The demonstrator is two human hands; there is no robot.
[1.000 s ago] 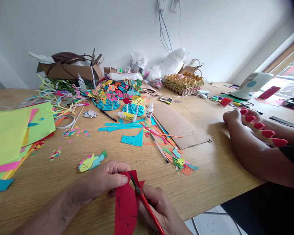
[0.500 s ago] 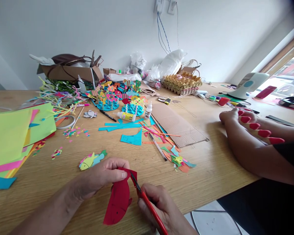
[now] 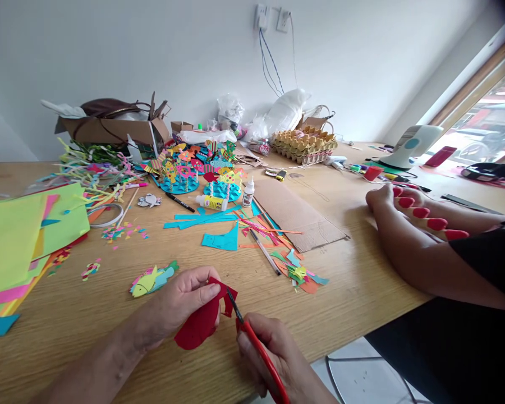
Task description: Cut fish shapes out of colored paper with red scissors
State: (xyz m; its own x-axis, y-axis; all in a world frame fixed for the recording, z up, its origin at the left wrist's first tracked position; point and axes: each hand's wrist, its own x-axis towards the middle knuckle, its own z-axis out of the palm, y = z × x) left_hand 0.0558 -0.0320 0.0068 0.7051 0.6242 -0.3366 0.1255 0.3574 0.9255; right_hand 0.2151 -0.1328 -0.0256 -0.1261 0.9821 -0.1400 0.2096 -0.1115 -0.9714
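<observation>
- Fingers of left hand (image 3: 189, 294): pinched red paper (image 3: 196, 326) near its top, over table (image 3: 84, 314).
- Right hand (image 3: 273, 348): clenched scissors (image 3: 261, 352), set blades at red paper's upper part.
- Had paper fish (image 3: 151, 281) just beyond left hand, pen (image 3: 266, 253) and paper scraps (image 3: 303, 275) farther to the right.

Beneath our grip we see a wood-grained table (image 3: 118, 331); far beyond it rises a plain whitish wall (image 3: 151, 56), with outlets (image 3: 261, 18) and hanging cables (image 3: 269, 62); off to the grip's right, daylight fills a wood-framed window (image 3: 483, 112); right of the grip, below the table's edge, we see a pale surface (image 3: 357, 379), perhaps floor.
</observation>
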